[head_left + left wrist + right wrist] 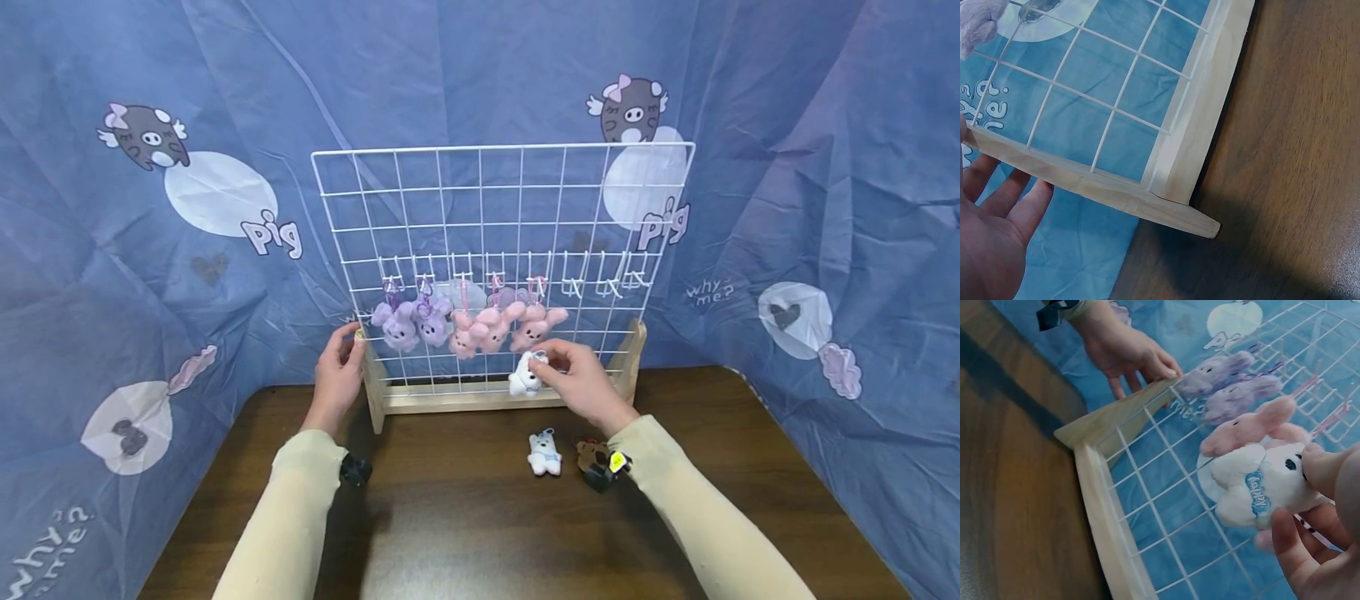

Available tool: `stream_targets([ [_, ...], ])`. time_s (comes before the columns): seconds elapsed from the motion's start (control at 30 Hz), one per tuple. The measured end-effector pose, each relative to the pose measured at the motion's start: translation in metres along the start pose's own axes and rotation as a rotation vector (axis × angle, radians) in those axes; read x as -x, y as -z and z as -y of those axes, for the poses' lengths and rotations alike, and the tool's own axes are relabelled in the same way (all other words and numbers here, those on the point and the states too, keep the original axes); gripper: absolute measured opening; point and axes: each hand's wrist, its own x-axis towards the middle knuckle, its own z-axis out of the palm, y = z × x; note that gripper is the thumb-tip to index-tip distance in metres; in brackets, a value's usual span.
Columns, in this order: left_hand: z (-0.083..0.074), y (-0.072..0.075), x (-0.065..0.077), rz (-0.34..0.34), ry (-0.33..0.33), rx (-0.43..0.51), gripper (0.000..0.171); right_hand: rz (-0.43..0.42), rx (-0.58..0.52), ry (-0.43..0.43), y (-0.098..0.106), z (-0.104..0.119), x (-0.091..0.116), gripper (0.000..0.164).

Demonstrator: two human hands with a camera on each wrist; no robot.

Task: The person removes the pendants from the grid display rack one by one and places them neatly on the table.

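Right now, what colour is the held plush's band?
Blue band; right wrist view shows it best.

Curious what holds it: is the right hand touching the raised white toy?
Touching: the right wrist view shows the right hand pinching the white toy.

Head view looks forward and down over the rack [482,224]; close, tilted wrist views (the right one facing left) share its left leg [375,392].

Grid [1114,109]: thin metal-looking wire, smooth white coating. Stand [1204,112]: pale wood, smooth, matt. Counter [450,517]: dark wood grain, soft gloss. Backdrop [510,75]: creased cloth, faint sheen. White bear [1277,482]: fuzzy plush, matt. Pink toys [531,331], purple toys [400,328]: likewise plush. Sleeves [678,492]: matt cloth.
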Motion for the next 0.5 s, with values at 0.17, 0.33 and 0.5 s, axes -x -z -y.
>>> stream_targets([
  [0.17, 0.001, 0.000, -0.001, 0.006, 0.005, 0.000, 0.041, 0.006, 0.009, -0.013, -0.011, -0.008, -0.001, 0.018],
  [0.33, 0.002, 0.000, -0.002, 0.003, 0.001, 0.001, 0.041, 0.012, 0.049, 0.017, -0.021, -0.022, -0.003, 0.014],
  [0.5, 0.003, 0.000, -0.002, -0.009, -0.002, -0.011, 0.041, 0.056, 0.086, -0.018, -0.032, -0.037, 0.000, 0.015],
])
